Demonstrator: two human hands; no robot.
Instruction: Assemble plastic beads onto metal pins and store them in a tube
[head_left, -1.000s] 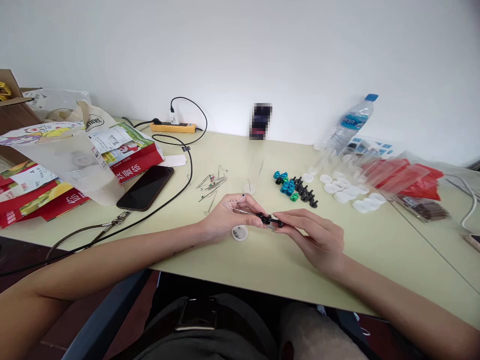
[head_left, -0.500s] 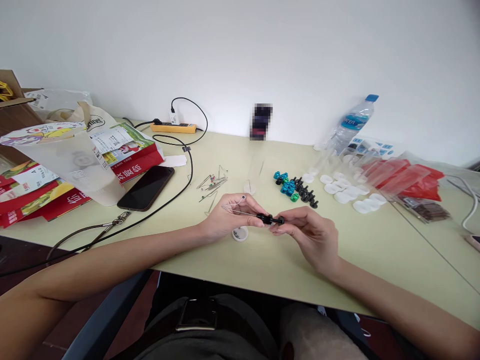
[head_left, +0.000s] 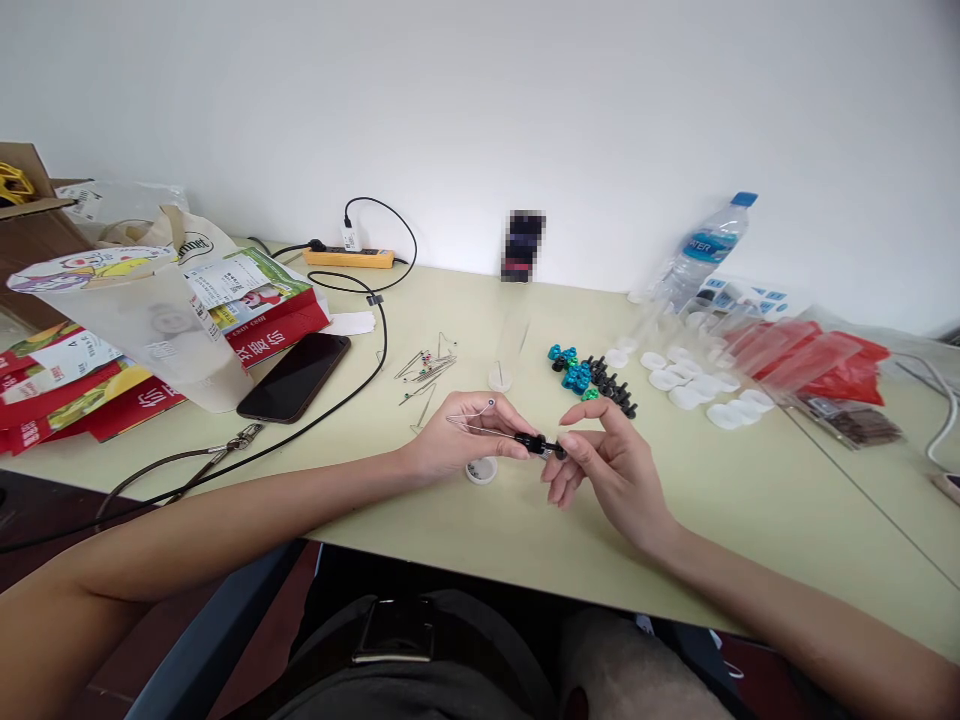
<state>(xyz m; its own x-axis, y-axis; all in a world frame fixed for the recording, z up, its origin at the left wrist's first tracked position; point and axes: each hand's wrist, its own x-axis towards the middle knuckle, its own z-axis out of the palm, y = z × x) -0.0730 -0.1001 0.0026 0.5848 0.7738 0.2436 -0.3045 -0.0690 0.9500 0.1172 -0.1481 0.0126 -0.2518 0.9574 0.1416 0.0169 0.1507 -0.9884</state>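
At left, see a translucent cup (head_left: 196, 345) amid red packets (head_left: 289, 322), then a dark phone (head_left: 295, 378). Next, find thin wires (head_left: 429, 368) strewn on the table (head_left: 442, 525), on the far side of the left hand (head_left: 457, 445). Pinching a slim black part (head_left: 531, 443) between left thumb and fingers, over the table's near middle, with a bent wire (head_left: 480, 430) running leftward from it; partly hiding a small white dish (head_left: 482, 471). Holding the right hand (head_left: 611, 470) with thumb at the part's right end, index finger raised, others loosely curled; cannot tell whether gripping it. Farther right, see teal pieces (head_left: 577, 377), black screws (head_left: 613, 386) and white discs (head_left: 688, 382)
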